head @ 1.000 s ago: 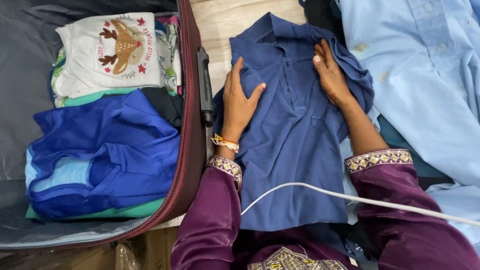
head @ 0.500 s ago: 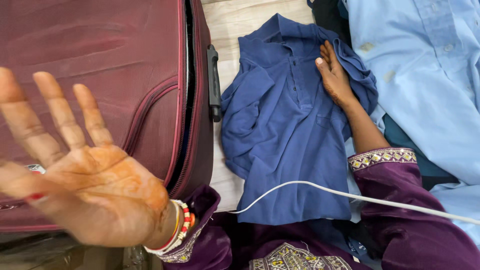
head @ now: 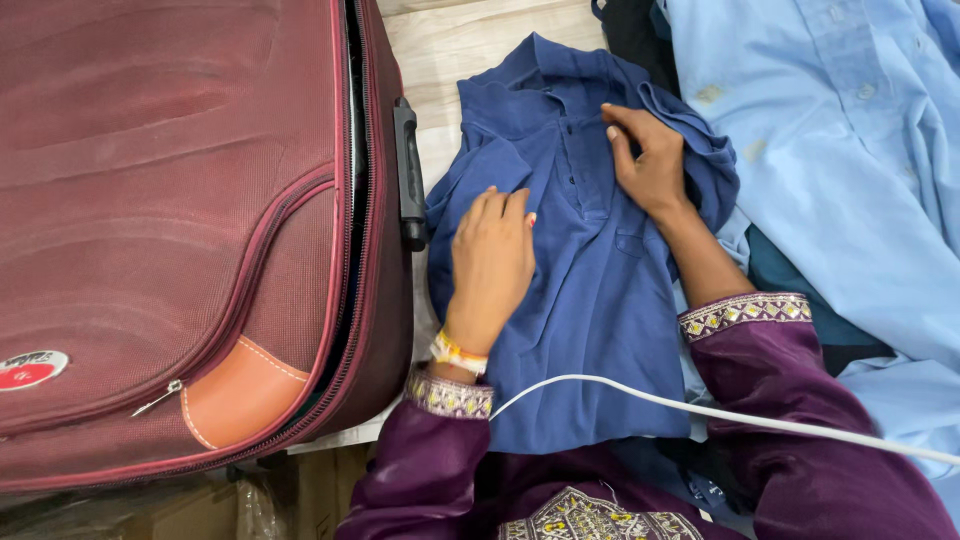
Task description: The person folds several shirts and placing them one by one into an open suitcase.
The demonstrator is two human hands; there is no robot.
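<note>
A dark blue polo shirt (head: 590,290) lies flat, collar away from me, on a pale wooden surface. My left hand (head: 490,265) rests palm down on its left side, fingers together, near the left sleeve. My right hand (head: 648,160) lies on the shirt's right shoulder, fingers curled onto the fabric beside the button placket. Both wrists come out of purple sleeves with embroidered cuffs. A maroon fabric suitcase (head: 180,220) lies to the left with its lid down, its black handle (head: 408,175) close to the shirt's left sleeve.
A light blue button shirt (head: 850,160) is spread out at the right, over darker garments. A white cable (head: 720,412) crosses the polo's lower edge and my right sleeve. Pale wood surface (head: 450,45) shows between suitcase and shirt.
The suitcase lid, open one second ago on folded clothes, is now down. My left hand left the shirt, rose toward the camera, then came back onto the shirt's left side.
</note>
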